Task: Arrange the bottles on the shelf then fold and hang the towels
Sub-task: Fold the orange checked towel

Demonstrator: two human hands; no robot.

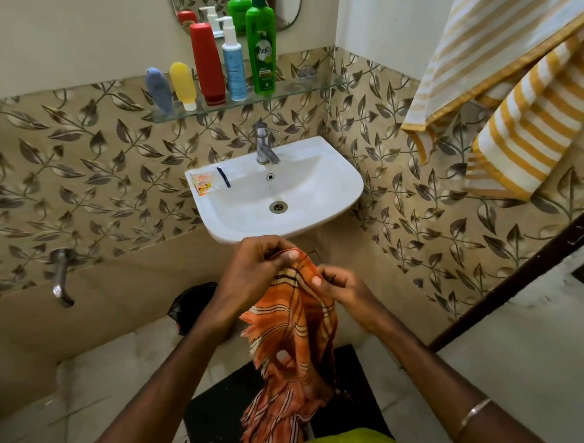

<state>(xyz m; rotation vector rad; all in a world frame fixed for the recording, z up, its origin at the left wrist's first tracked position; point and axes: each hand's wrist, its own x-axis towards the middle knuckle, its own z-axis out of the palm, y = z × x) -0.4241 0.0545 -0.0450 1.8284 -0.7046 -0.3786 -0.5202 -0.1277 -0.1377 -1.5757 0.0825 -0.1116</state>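
**With bottles shelved, towel work under way**

While five bottles stand in a row on the glass shelf (pixel 280 91), the first half of the task looks finished. Left to right: a blue-grey tube (pixel 158 90), a yellow tube (pixel 183 85), a tall red bottle (pixel 207 62), a white pump bottle (pixel 234 69), a green bottle (pixel 261 52). All upright, close together, roughly ordered by height. No bottle seen off the shelf; the sink (pixel 332 186) holds only a small sachet (pixel 203 184) on its rim.

Towels, partly done by my reading. A yellow-striped towel (pixel 520 124) hangs at upper right, draped in layers; what it hangs from is out of frame, and whether it counts as neatly folded I cannot tell.

An orange checked towel (pixel 295 331) is in hand, below the sink's front edge. The left hand (pixel 255 266) pinches its top edge, fingers curled with thumb on the cloth. The right hand (pixel 337 283) pinches the same edge just beside it, fingers curled in. The cloth hangs bunched and unfolded down toward a dark mat (pixel 218 415).

Left to do, as judged: find corners, fold this towel, hang it.
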